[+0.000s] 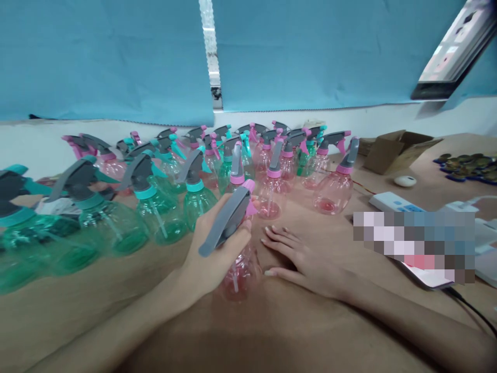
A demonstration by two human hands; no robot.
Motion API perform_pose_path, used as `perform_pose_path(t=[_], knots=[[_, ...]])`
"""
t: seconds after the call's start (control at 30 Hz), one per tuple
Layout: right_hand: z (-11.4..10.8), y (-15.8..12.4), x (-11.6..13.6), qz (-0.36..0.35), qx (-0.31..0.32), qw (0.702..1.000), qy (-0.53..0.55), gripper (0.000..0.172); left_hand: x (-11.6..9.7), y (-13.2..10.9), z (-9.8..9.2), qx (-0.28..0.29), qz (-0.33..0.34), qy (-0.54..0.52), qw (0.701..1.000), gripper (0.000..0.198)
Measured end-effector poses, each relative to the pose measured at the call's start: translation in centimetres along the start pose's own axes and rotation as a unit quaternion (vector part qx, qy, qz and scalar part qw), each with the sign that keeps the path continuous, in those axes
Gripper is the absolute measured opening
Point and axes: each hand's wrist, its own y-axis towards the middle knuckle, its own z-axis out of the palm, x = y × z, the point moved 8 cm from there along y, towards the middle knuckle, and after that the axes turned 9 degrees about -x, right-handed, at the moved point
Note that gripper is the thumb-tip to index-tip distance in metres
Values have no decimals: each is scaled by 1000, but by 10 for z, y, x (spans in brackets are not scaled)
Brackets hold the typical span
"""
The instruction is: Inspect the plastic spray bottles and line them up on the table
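Observation:
My left hand [212,248] is wrapped round the neck of a pink spray bottle [241,274], below its grey and pink spray head. The bottle is upright on the brown table, and its clear pink body shows a tube inside. To the right of that bottle, my right hand [295,259] rests on the table with its fingers stretched out, holding nothing. Green spray bottles [163,223] with turquoise collars stand to the left of my left hand. Just beyond my hands are more pink spray bottles [271,199] with grey heads.
A cardboard box [388,155] stands open at the back right, beside a pile of small dark round pieces [468,167]. A white mouse [405,181], a power strip [392,202] and a blurred-out device [427,277] with a cable lie on the right. Blue sheeting [310,52] covers the wall.

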Motion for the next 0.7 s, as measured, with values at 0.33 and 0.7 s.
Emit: perform_pose_path(t=[0.33,0.7], knots=[[-1,-1,1,-2,0,1000,-6,66,10,-5,9,24,-7,21,999,9],[-1,-3,0,0,-1,1000,-1,65,11,-6,7,27,-6,24,999,9]])
